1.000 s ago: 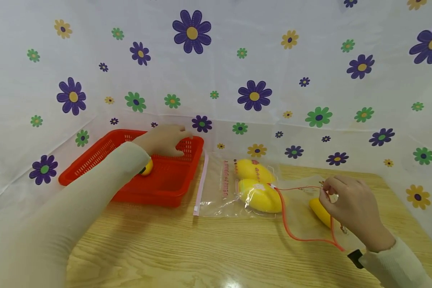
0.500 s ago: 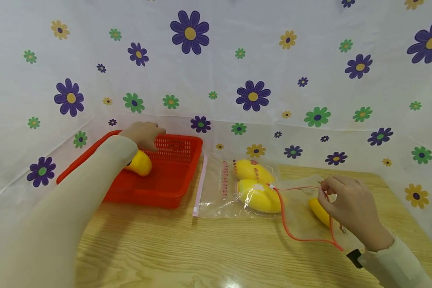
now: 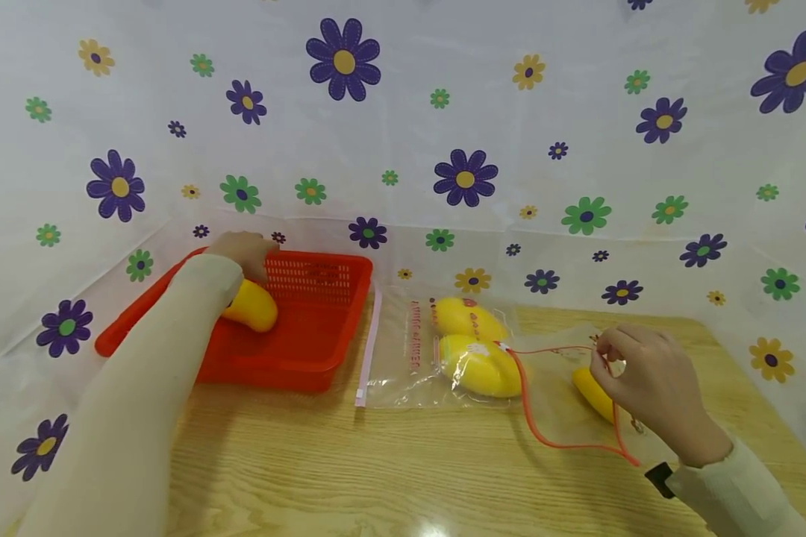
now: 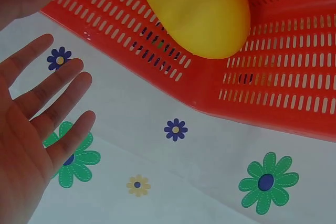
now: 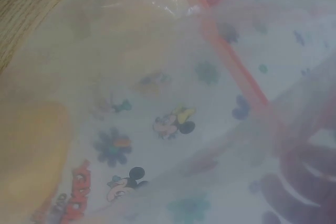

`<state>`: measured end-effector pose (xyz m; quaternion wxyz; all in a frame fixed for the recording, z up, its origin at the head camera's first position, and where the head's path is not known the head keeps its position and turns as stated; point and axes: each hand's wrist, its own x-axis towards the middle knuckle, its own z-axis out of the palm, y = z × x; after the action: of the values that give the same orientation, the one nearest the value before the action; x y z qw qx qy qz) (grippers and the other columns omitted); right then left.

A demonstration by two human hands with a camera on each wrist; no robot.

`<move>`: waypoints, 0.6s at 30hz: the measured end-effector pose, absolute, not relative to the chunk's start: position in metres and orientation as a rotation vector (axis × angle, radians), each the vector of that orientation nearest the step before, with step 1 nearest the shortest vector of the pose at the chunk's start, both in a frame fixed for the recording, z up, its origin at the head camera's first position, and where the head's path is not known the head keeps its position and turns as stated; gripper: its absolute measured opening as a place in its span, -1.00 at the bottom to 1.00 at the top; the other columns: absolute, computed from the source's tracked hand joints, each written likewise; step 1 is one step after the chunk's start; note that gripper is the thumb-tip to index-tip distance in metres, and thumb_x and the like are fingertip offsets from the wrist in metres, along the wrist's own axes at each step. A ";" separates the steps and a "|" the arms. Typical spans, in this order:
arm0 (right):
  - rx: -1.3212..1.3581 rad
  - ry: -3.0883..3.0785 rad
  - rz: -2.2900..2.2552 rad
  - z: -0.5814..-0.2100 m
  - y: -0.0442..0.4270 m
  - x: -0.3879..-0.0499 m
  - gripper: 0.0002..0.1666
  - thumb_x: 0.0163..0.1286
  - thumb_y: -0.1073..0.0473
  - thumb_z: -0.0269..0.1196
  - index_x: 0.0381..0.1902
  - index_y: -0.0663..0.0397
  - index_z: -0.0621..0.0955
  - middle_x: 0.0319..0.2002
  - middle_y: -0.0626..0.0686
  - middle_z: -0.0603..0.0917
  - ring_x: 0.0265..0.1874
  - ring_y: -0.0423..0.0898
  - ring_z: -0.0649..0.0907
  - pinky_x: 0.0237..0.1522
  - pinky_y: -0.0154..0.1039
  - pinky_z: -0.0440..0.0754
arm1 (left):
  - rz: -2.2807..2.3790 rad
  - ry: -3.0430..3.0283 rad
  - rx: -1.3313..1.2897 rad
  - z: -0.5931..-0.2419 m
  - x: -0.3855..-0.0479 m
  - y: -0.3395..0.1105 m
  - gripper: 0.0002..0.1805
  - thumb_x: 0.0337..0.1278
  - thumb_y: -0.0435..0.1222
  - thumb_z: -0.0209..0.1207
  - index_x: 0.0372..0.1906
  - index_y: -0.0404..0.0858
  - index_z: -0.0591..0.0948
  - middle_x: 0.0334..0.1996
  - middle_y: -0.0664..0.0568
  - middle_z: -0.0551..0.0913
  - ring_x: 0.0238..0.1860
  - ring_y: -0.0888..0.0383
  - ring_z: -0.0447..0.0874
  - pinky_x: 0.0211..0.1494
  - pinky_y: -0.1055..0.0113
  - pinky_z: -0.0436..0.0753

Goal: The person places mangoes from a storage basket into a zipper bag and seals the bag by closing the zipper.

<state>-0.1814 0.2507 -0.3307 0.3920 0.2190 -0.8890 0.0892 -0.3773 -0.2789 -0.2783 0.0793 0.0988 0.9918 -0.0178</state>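
My left hand (image 3: 242,252) hovers over the back left of the red basket (image 3: 295,365). Its fingers are spread and hold nothing, as the left wrist view shows. Below it in the basket lies a yellow mango (image 3: 254,307), also in the left wrist view (image 4: 202,17); the forearm hides part of it. With thumb and index finger, my right hand (image 3: 654,384) pinches the red-edged mouth of a clear cartoon-printed zip bag (image 5: 168,98), keeping it spread apart. One mango (image 3: 592,394) rests inside that bag, seen blurred through the plastic in the right wrist view.
Between basket and open bag, another clear zip bag (image 3: 392,373) with a pink slider edge lies flat on the wooden table (image 3: 376,470). Two yellow mangoes (image 3: 480,365) are in it. A white flowered sheet (image 3: 403,119) hangs behind and at both sides.
My left hand has moved left across the basket, uncovering more of the mango there. My right hand keeps its pinch on the bag in the same place. The view has shifted slightly.
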 end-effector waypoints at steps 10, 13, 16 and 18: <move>0.545 -2.272 0.232 -0.330 0.249 -0.182 -0.88 -0.11 0.28 0.31 -0.64 0.10 0.53 -0.67 -0.01 0.54 -0.66 -0.15 0.47 -0.43 -0.07 0.47 | 0.141 2.937 0.143 -0.288 -0.378 -0.291 -0.12 -0.21 -0.33 0.38 0.36 -0.10 0.30 0.21 -0.22 0.45 0.01 -0.21 0.44 0.04 -0.18 0.54; 0.543 -2.275 0.239 -0.330 0.248 -0.182 -0.88 -0.12 0.28 0.31 -0.64 0.09 0.53 -0.66 -0.02 0.55 -0.65 -0.15 0.48 -0.43 -0.07 0.47 | 0.166 2.920 0.084 -0.291 -0.373 -0.292 -0.09 -0.20 -0.39 0.37 0.38 -0.08 0.27 0.24 -0.24 0.41 0.00 -0.23 0.42 -0.02 -0.14 0.59; 0.544 -2.274 0.243 -0.330 0.248 -0.181 -0.87 -0.13 0.29 0.32 -0.64 0.08 0.53 -0.66 -0.03 0.55 -0.65 -0.15 0.48 -0.43 -0.07 0.47 | 0.251 2.893 0.018 -0.294 -0.368 -0.292 -0.07 -0.19 -0.43 0.36 0.40 -0.03 0.24 0.28 -0.22 0.36 0.03 -0.22 0.40 -0.01 -0.14 0.59; 0.545 -2.271 0.242 -0.331 0.248 -0.181 -0.86 -0.14 0.30 0.32 -0.64 0.08 0.54 -0.66 -0.03 0.55 -0.65 -0.14 0.48 -0.44 -0.06 0.47 | 0.325 2.869 -0.018 -0.296 -0.364 -0.292 -0.07 -0.16 -0.44 0.34 0.41 0.00 0.23 0.31 -0.21 0.33 0.07 -0.22 0.37 0.06 -0.18 0.54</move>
<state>-0.1815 0.2479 -0.3306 0.3864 0.2140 -0.8921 0.0952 -0.3643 -0.2915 -0.2958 0.1267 -0.0062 0.9856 0.1117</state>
